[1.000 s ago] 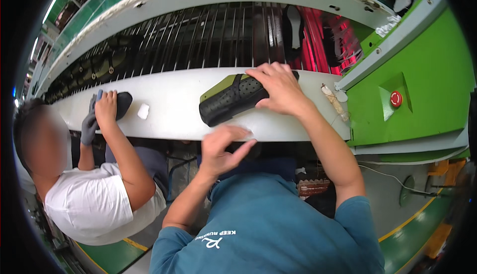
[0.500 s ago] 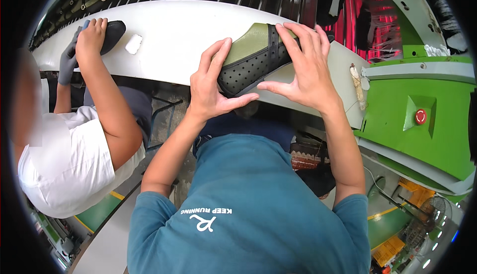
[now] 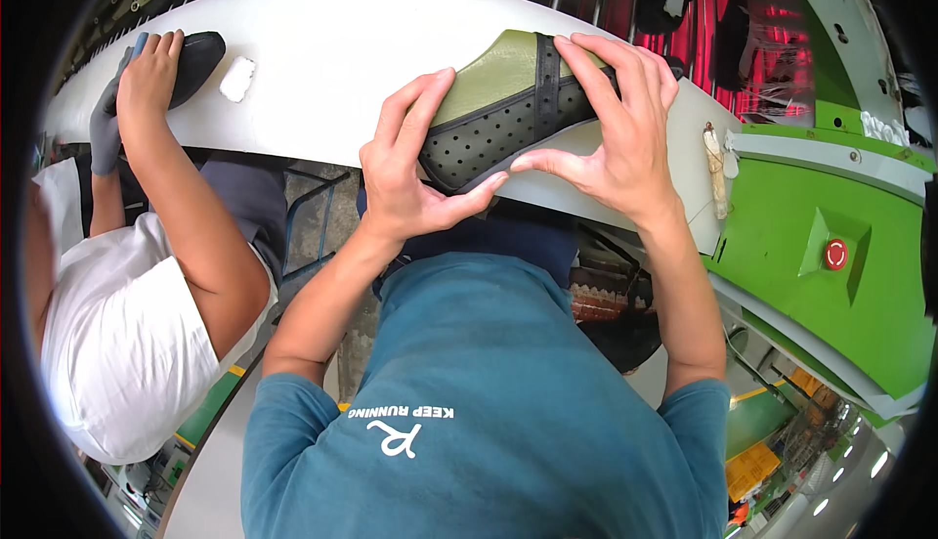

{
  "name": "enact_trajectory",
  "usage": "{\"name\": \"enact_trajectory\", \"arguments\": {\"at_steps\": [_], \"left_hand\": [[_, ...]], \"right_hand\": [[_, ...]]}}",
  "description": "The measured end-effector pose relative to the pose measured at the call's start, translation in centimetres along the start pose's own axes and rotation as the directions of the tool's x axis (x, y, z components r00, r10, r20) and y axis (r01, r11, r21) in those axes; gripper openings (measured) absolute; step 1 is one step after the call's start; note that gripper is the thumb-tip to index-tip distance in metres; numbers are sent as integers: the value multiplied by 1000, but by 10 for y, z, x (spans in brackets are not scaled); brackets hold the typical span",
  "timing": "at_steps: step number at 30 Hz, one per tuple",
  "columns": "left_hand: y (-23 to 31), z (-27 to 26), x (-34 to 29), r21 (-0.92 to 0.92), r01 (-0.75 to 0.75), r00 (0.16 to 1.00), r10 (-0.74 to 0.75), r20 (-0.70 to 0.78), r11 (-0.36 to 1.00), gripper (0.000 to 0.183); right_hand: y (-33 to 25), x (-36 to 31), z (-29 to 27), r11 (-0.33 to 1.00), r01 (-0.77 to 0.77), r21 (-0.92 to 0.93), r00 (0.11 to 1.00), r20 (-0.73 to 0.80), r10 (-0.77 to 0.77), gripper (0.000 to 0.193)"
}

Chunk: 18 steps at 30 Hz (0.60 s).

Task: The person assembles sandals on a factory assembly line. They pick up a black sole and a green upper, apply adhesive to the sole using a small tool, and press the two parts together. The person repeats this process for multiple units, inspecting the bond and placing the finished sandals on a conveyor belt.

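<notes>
Between both hands I hold a shoe [image 3: 486, 144] above the near edge of the white table. Its upper is olive green, with a dark perforated panel along the side and a black strap across it. My left hand [image 3: 403, 166] grips the heel-like left end, fingers over the top and thumb along the lower edge. Around the other end, my right hand [image 3: 625, 133] has its fingers on top and its thumb near the lower edge by the left thumb. The shoe's far side and part of its right end are hidden.
A co-worker's hand [image 3: 151, 75] and gloved other hand [image 3: 106, 124] hold a dark shoe piece [image 3: 198, 68] at left. A white scrap [image 3: 237, 80] lies on the white table [image 3: 332, 60]. Rollers run behind; a green machine [image 3: 782, 207] with a red button [image 3: 835, 254] stands right.
My view has shifted slightly, so the co-worker and table appear further left. Both my hands keep their hold on the shoe, which hardly changes its tilt.
</notes>
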<state>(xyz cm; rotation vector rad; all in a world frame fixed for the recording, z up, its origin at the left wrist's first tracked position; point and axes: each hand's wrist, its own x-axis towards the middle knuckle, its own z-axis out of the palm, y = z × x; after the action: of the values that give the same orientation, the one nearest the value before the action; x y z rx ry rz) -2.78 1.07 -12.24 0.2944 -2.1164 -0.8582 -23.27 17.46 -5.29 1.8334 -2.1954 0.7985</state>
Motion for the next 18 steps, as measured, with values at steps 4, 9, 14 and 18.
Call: {"name": "enact_trajectory", "arguments": {"at_steps": [4, 9, 14, 18], "left_hand": [[0, 0, -2, 0, 0, 1000, 0, 11, 1000, 103], [-1, -1, 0, 7, 0, 999, -1, 39, 1000, 103], [15, -6, 0, 14, 71, 995, -72, 64, 997, 102], [20, -3, 2, -9, 111, 992, -110, 65, 994, 101]], "right_hand": [[15, 1, -5, 999, 49, 13, 998, 42, -50, 106], [8, -3, -3, 1000, -14, 3, 1000, -19, 14, 103], [10, -3, -5, 991, 36, 130, 994, -109, -21, 94], [47, -7, -8, 864, -178, 472, 865, -343, 366, 61]]}}
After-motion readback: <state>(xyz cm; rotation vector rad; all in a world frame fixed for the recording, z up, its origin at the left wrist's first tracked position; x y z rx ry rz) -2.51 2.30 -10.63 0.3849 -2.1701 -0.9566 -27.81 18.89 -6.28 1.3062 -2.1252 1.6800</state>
